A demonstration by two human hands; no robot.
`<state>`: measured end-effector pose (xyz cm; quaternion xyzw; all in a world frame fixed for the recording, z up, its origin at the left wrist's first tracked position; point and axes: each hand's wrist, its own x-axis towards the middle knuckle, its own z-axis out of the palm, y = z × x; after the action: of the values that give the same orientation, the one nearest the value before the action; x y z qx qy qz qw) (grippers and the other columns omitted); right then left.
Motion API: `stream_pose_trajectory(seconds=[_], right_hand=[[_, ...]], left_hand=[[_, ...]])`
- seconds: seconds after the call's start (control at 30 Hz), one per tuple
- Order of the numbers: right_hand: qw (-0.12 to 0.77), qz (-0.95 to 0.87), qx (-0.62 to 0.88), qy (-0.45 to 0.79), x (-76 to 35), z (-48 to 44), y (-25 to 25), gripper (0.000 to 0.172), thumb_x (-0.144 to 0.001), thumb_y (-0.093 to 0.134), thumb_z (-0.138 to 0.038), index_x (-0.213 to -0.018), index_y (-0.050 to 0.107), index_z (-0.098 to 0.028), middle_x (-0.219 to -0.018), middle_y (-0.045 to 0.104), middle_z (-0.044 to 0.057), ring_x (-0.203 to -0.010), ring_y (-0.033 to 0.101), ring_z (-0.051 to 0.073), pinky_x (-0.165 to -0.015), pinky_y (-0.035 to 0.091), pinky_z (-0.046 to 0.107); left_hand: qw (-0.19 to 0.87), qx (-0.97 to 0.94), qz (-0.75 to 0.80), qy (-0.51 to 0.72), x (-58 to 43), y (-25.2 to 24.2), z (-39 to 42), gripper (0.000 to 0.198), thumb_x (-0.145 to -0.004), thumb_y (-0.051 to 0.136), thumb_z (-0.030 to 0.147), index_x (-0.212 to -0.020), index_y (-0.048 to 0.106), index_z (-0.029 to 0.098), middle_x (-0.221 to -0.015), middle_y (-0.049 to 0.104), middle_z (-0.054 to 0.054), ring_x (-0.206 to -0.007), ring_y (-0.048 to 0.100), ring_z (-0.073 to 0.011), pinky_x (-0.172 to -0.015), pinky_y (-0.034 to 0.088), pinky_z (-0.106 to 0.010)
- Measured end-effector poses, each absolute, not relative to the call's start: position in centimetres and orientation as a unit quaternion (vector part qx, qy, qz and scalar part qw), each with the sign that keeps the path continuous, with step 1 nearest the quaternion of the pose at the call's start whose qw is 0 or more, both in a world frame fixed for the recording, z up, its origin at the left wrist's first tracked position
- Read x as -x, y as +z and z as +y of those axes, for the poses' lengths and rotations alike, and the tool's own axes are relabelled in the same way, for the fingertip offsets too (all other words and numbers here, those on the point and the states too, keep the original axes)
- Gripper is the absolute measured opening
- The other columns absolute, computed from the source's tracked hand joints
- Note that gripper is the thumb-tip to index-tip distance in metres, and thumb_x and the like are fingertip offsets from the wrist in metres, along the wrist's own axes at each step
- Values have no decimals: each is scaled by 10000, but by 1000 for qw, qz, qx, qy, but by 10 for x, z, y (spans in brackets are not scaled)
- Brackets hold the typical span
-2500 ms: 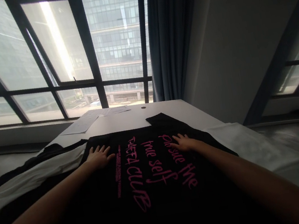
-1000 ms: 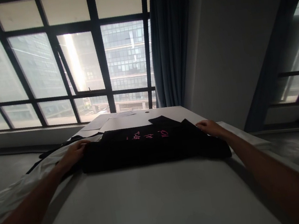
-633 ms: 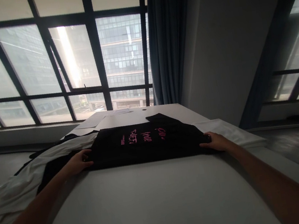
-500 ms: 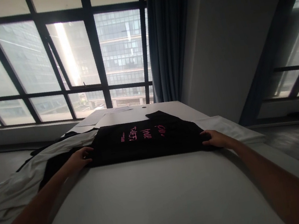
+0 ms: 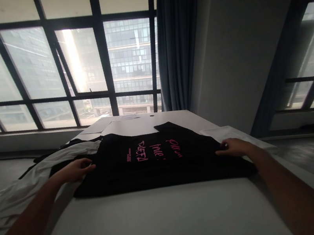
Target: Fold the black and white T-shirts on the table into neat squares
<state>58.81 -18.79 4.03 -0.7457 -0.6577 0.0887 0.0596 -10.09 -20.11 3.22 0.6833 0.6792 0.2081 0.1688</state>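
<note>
A black T-shirt (image 5: 154,173) with pink lettering lies spread across the white table (image 5: 161,220), its lettering turned sideways to me. My left hand (image 5: 76,170) is at the shirt's left edge, thumb and forefinger pinched together on the cloth. On the opposite edge, my right hand (image 5: 234,148) has its fingers curled and its thumb and forefinger on the black fabric. The shirt's near edge lies closer to me than both hands. Some fingertips are hard to make out against the dark cloth.
White and black garments (image 5: 34,172) lie heaped at the left, partly under my left forearm. A white cloth or sheet (image 5: 217,133) is at the right edge. Papers (image 5: 96,128) rest at the far end. Windows (image 5: 82,61) and a blue curtain (image 5: 173,43) stand beyond.
The shirt's near edge has come toward me and spread wider, showing more of the lettering. My hands have moved slightly apart. The view has tilted a little.
</note>
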Motion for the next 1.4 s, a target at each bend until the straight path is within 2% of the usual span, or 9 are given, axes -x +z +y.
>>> stream_pose_trajectory(seconds=[0.13, 0.2, 0.3, 0.4, 0.57, 0.73, 1.0, 1.17, 1.4], right_hand=[[116, -697, 707, -28, -546, -165, 18, 607, -856, 555, -536, -1341, 559, -171, -1322, 605, 166, -1161, 593, 325, -911, 475, 404], [127, -705, 697, -21, -534, -156, 6, 602, -871, 575, -438, -1396, 500, -153, -1274, 633, 157, -1127, 610, 289, -896, 476, 371], [155, -709, 688, -2, -529, -146, -2, 431, -851, 601, -309, -1257, 612, -166, -1036, 710, 94, -946, 658, 232, -813, 484, 315], [250, -706, 661, -53, -532, -141, 0, 192, -828, 572, -219, -968, 699, -191, -943, 701, 59, -878, 643, 203, -818, 475, 297], [389, -636, 645, -170, -535, -138, 0, 246, -865, 471, -202, -988, 674, -140, -985, 659, 116, -940, 610, 225, -919, 456, 327], [240, -632, 727, -121, -525, -142, -11, 378, -881, 482, -228, -1194, 642, -90, -1196, 616, 181, -1054, 605, 269, -935, 460, 353], [65, -682, 723, -88, -504, -155, -16, 461, -972, 388, -328, -1367, 556, -160, -1414, 520, 155, -1231, 542, 286, -982, 447, 400], [31, -671, 739, -47, -504, -158, -6, 475, -990, 332, -454, -1259, 634, -206, -1295, 600, 142, -1153, 590, 302, -906, 475, 441], [54, -652, 753, -68, -497, -156, -3, 567, -1007, 251, -503, -985, 715, -178, -1123, 655, 140, -1011, 641, 291, -811, 476, 398]], left_hand=[[50, -714, 663, 216, 86, 13, -176, 681, -665, 588, 687, -1094, 710, 173, -996, 703, -120, -909, 671, -311, -792, 524, -363], [41, -733, 648, 204, 82, 5, -170, 599, -653, 601, 659, -1008, 732, 194, -1029, 691, -117, -911, 667, -303, -791, 516, -356], [40, -758, 618, 203, 79, 1, -169, 469, -645, 599, 629, -789, 723, 200, -950, 686, -106, -840, 660, -282, -743, 509, -344], [29, -756, 597, 266, 78, 9, -171, 428, -681, 563, 619, -744, 675, 210, -847, 694, -67, -782, 650, -254, -739, 492, -332], [-12, -683, 640, 352, 75, 18, -173, 431, -735, 525, 607, -847, 664, 215, -823, 724, -42, -753, 655, -243, -743, 480, -318], [7, -696, 643, 320, 73, 3, -170, 407, -714, 542, 530, -921, 686, 210, -903, 745, -63, -780, 679, -253, -766, 496, -332], [74, -706, 650, 270, 81, -7, -168, 577, -636, 626, 556, -1059, 700, 171, -1007, 731, -103, -884, 685, -285, -791, 525, -342], [100, -690, 667, 263, 85, -13, -161, 665, -625, 627, 584, -1130, 694, 158, -906, 721, -93, -853, 688, -297, -769, 517, -348], [156, -671, 657, 307, 87, -16, -158, 527, -578, 647, 625, -894, 683, 205, -787, 692, -42, -769, 652, -275, -709, 486, -341]])
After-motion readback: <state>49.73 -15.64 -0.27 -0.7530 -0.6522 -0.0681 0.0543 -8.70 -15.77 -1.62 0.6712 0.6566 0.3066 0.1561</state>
